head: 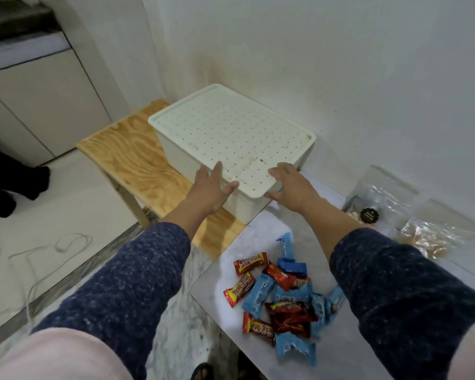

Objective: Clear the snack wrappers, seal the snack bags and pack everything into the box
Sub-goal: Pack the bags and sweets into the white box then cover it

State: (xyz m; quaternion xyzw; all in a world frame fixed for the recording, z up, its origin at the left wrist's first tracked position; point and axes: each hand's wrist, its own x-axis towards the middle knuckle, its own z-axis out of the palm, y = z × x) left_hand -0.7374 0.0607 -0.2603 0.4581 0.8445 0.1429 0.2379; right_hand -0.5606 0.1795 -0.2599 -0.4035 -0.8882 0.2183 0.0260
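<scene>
Both hands reach for the near end of the box [231, 149], the left hand [213, 189] spread open against its near left side and rim, the right hand [291, 187] open too, palm down at the near right corner, fingers just at the lid's [231, 130] edge. Neither has closed on anything yet.

The risk I see is in the footing: the box straddles the seam between the plywood bench [126, 157] and the white bench [258, 231], with its near corner at the white one's far left corner. If it is dragged, it could catch or tip at that seam; lifting only the lid with uneven hands could jerk the box sideways.

The box is cream plastic, its lid dotted with small holes and still shut. The snack wrappers [283, 300], red and blue, lie heaped near the white bench's front left edge; clear snack bags [395, 209] sit toward its right, apparently unsealed.
</scene>
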